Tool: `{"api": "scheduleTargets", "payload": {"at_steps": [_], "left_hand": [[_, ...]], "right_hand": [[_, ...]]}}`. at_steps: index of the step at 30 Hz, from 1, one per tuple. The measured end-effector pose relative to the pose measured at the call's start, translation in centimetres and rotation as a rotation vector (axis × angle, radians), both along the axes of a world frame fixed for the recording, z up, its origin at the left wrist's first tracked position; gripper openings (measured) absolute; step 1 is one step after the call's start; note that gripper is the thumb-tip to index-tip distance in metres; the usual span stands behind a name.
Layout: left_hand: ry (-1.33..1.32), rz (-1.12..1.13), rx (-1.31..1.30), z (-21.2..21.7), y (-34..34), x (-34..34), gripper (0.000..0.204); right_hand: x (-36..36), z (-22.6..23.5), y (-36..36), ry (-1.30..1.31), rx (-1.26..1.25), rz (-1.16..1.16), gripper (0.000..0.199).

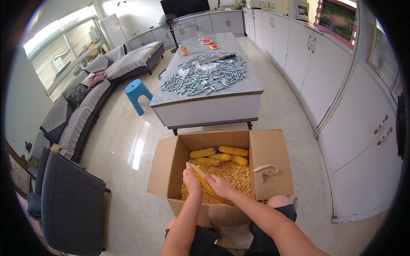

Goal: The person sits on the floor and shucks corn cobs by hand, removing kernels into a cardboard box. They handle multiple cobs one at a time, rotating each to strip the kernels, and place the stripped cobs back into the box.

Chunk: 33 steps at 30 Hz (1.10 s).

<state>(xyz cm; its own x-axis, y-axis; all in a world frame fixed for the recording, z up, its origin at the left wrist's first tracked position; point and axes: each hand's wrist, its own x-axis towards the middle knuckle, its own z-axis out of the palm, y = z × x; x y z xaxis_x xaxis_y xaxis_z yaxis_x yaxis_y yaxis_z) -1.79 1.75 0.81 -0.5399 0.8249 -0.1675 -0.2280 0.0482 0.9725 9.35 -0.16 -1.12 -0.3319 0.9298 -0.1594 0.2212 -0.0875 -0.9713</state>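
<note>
Over an open cardboard box, both my hands grip one ear of corn held at a slant. My left hand is closed around its upper left side. Lower and to the right, my right hand closes on it, with the thumb against the cob. A pale strip without kernels runs along the ear's upper part; the rest is covered in yellow kernels. Beneath lies a layer of loose corn kernels. Several whole ears of corn lie together at the box's far side.
A curled pale strip lies on the box's right flap. Beyond stands a long table with many small metallic cylinders, a knife and watermelon slices. A blue stool, sofa and white cabinets stand around.
</note>
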Motion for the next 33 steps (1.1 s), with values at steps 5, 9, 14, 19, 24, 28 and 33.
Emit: {"api": "scheduleTargets", "payload": {"at_steps": [5, 9, 14, 19, 24, 28, 33], "left_hand": [[0.084, -0.038, 0.062, -0.2, -0.2, 0.1, 0.036], [0.103, -0.029, 0.077, 1.1, -0.4, 0.8, 0.036], [-0.031, 0.034, 0.055, 0.1, 0.3, -0.3, 0.038], [-0.05, 0.073, 0.057, 0.3, 0.5, -1.1, 0.04], [0.069, 0.04, 0.024, -0.3, 0.4, -1.2, 0.042], [0.149, 0.016, 0.018, -1.0, 0.3, -1.4, 0.043], [-0.029, 0.095, 0.053, 0.3, 0.7, -0.8, 0.043]], "right_hand": [[-0.3, -0.7, -0.1, 0.016, -0.002, -0.087, 0.058], [0.1, 0.5, 0.1, -0.001, -0.187, -0.118, 0.065], [0.5, -0.1, 0.3, -0.005, -0.124, -0.09, 0.066], [0.6, 1.2, -0.4, -0.029, -0.008, 0.069, 0.057], [0.3, 0.4, -0.5, -0.047, 0.085, 0.007, 0.052], [0.7, 1.3, 0.2, -0.206, -0.143, 0.059, 0.054], [0.7, -1.8, 0.7, 0.001, -0.021, -0.073, 0.062]]}}
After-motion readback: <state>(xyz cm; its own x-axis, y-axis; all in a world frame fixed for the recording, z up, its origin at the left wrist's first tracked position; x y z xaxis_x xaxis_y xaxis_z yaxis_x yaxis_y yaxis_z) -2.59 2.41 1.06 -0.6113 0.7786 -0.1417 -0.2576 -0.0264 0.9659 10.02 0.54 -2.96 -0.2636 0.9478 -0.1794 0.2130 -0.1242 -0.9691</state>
